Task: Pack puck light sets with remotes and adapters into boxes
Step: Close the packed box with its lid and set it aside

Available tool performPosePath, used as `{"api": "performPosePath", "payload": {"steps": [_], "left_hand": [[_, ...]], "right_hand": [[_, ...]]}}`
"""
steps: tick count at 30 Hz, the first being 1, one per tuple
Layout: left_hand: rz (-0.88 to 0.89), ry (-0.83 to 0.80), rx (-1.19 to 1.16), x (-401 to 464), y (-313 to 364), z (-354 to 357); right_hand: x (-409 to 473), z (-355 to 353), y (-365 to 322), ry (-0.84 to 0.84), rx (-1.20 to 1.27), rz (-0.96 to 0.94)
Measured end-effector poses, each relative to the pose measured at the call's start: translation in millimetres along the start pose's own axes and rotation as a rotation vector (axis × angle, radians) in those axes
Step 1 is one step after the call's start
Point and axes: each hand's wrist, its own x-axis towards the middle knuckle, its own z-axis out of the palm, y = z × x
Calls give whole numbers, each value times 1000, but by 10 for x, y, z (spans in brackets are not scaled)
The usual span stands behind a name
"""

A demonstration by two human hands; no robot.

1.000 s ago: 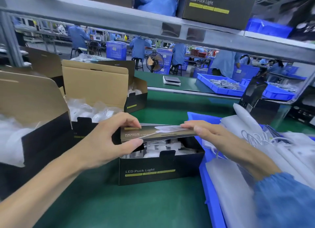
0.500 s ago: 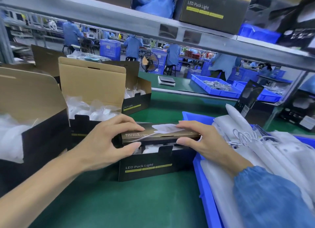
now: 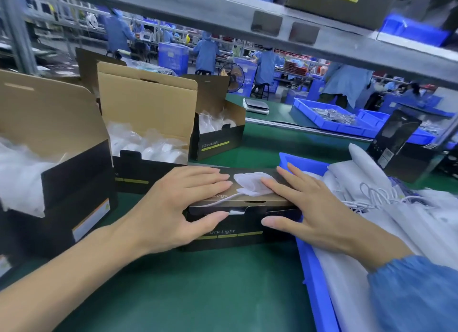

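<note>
Lid now down on my LED Puck Light box (image 3: 238, 228) | left hand (image 3: 173, 207), right hand (image 3: 307, 207) spread, fingers pressing flat to seat its tuck flap | near blue bin (image 3: 309, 264).

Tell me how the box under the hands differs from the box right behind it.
The box under the hands has its lid folded down flat, with the left hand and the right hand pressing on it; the box behind has its lid standing up. The front box hides its contents; the rear one shows white bagged items. Both are black with a yellow-green stripe.
</note>
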Motion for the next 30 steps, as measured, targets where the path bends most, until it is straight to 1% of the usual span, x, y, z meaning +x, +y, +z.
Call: {"api": "performPosePath", "payload": {"steps": [4,6,7,9,10,12,13,15,16,18,21,24,26,30], "left_hand": [[18,-30,50,-7,8,-1],[9,-30,49,-19,16,2],[1,-24,29,-31,26,10],[0,-3,2,-55,46,34],[6,21,5,-58,43,48],[24,100,31,-64,34,70],[65,149,69,-60,36,73],[225,228,183,-46,30,82],[295,234,218,-34,25,90],[356,203,227,-16,24,99],[344,157,199,-29,17,126],[317,149,173,-37,10,151],[281,140,150,-44,23,195],[174,170,44,-34,64,241]], "right_hand": [[-51,47,-30,-44,-159,27],[-58,90,-63,-5,-219,33],[-59,114,-90,26,-204,28],[-53,139,-138,74,-88,-5],[-44,138,-146,99,10,-22],[-24,118,-128,139,222,-27],[-10,106,-110,157,283,-26],[7,91,-98,177,307,-31],[11,89,-104,186,300,-41],[8,89,-108,198,301,-63],[4,66,-72,177,373,-48],[15,47,-44,203,434,-36],[34,59,-44,208,406,-31],[53,105,-38,209,255,-25]]}}
